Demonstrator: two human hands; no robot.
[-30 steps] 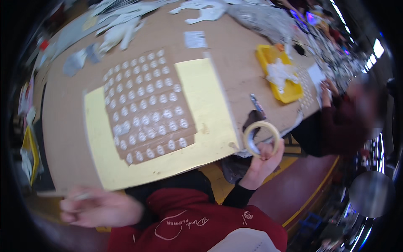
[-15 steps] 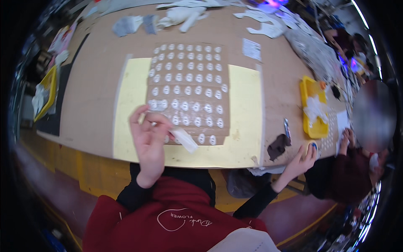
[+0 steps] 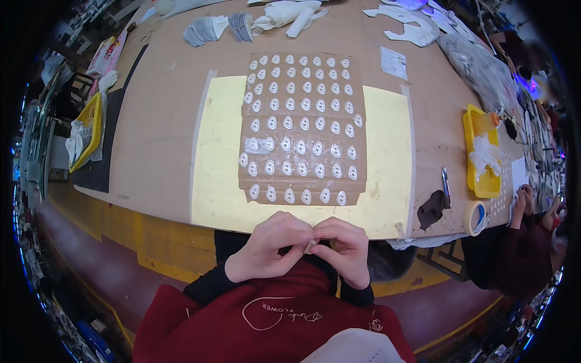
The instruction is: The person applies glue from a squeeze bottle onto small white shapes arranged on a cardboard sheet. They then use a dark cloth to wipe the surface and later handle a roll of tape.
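Close to my body at the table's front edge, my left hand (image 3: 271, 242) and my right hand (image 3: 347, 247) meet with fingertips pinched together. Between them is a small whitish piece (image 3: 311, 245), mostly hidden by the fingers; it looks like a bit of tape. Just beyond lies a brown cardboard sheet (image 3: 311, 181) bearing rows of small white oval pieces (image 3: 319, 124), each with two dark holes. A clear strip (image 3: 260, 146) covers two of them at the left. Under the cardboard is a yellow sheet (image 3: 388, 157), taped down along its sides.
To the right are a tape roll (image 3: 471, 219), a dark cloth scrap (image 3: 431, 210), a slim metal tool (image 3: 446, 186) and a yellow tray (image 3: 484, 189). Another yellow tray (image 3: 94, 138) stands far left. White cut-outs (image 3: 417, 31) lie at the back. A co-worker (image 3: 521, 248) sits at right.
My right hand has left the tape roll and come in to meet my left. The left has dropped toward my body; the whitish strip it held in the air no longer shows at full length.
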